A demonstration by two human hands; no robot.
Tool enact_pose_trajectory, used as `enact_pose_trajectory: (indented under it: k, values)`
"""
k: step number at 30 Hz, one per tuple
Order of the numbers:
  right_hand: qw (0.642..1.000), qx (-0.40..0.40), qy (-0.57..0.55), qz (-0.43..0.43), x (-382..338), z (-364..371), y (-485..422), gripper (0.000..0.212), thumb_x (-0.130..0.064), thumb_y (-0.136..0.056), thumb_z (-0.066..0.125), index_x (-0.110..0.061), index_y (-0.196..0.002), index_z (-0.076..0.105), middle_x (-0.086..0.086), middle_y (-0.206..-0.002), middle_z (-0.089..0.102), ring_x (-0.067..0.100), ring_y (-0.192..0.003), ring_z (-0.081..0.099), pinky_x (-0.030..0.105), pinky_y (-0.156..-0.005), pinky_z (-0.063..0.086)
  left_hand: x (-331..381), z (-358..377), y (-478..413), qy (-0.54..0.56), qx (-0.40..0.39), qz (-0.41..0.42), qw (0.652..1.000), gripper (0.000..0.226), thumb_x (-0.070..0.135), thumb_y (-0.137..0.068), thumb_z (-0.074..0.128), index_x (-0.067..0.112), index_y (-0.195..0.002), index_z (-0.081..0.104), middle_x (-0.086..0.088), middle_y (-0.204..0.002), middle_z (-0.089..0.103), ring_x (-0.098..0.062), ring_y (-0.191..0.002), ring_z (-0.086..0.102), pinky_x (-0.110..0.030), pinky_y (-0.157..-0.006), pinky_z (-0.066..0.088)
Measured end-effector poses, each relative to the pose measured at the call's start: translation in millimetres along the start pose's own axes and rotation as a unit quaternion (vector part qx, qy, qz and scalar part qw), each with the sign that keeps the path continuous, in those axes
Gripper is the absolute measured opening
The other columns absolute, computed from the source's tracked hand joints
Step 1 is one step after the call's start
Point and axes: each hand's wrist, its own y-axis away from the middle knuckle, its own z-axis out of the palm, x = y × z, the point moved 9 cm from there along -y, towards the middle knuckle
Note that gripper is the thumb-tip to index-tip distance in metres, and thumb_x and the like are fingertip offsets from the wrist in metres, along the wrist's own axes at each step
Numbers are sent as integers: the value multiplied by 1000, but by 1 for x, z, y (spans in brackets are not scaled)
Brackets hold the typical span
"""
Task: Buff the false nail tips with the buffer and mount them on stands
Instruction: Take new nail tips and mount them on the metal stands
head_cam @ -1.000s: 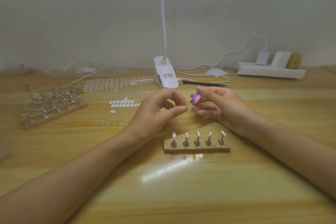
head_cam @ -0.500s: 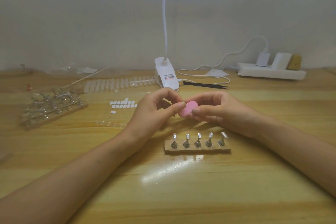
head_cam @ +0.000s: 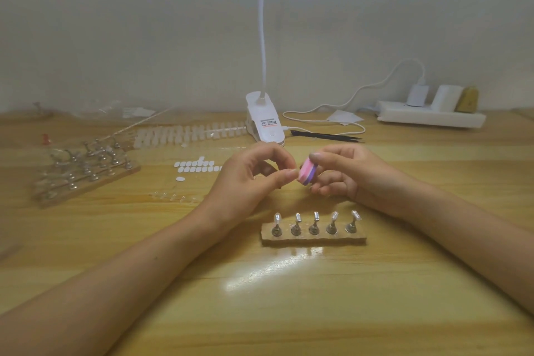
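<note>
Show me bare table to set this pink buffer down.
Bare wood lies in front of the wooden block of five metal stands, between the forearms, and between the right hand and the white power strip. The back left is crowded: wooden rack of metal stands, white nail-tip strips, white sticky dots.

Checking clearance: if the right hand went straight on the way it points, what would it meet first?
The left hand. The right hand, gripping the pink buffer, points across at the left hand's fingertips, which look nearly in contact with the buffer, though depth is unclear.
</note>
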Motion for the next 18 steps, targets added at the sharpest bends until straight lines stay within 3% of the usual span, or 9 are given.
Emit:
enact_pose_trajectory:
  k: [3, 6, 10, 14, 18]
  values:
    - [1000, -11, 13, 8, 0, 2, -1, 32, -31, -79, 70, -3, -94, 71, 18, -88, 73, 16, -65, 72, 18, -58, 57, -2, -4, 0, 21, 19, -11, 1000, 10, 16, -89, 70, 18, -81, 65, 10, -82, 62, -5, -65, 53, -16, -57, 40]
    - [998, -38, 54, 3, 1, 11, 1, 31, -32, -79, 71, -4, -93, 69, 20, -91, 73, 16, -66, 72, 19, -59, 57, -3, -4, -1, 7, 13, -12, 1000, 10, 16, -89, 70, 17, -80, 64, 15, -76, 61, -4, -63, 53, -12, -58, 40]
    - [999, 14, 5, -30, -3, 0, 0, 34, -30, -81, 67, 0, -97, 69, 12, -85, 75, 13, -65, 70, 18, -58, 57, -3, -3, -1, 13, 9, -11, 1000, 12, 17, -89, 70, 20, -79, 64, 17, -74, 60, -2, -63, 52, -10, -58, 39]
    - [997, -37, 68, -25, 0, 14, 2, 26, -30, -85, 69, -6, -93, 72, 19, -90, 74, 17, -69, 72, 22, -59, 57, -4, -5, -1, 12, 18, -7, 1000, 12, 16, -89, 70, 19, -79, 64, 16, -75, 60, -2, -63, 52, -10, -58, 39]
    - [998, 22, 28, -46, -4, 0, 1, 33, -33, -84, 67, -4, -97, 71, 14, -93, 75, 11, -67, 69, 17, -53, 53, -4, -5, -1, 16, 18, -10, 1000, 12, 19, -88, 70, 22, -78, 65, 15, -76, 60, -2, -63, 52, -11, -57, 39]
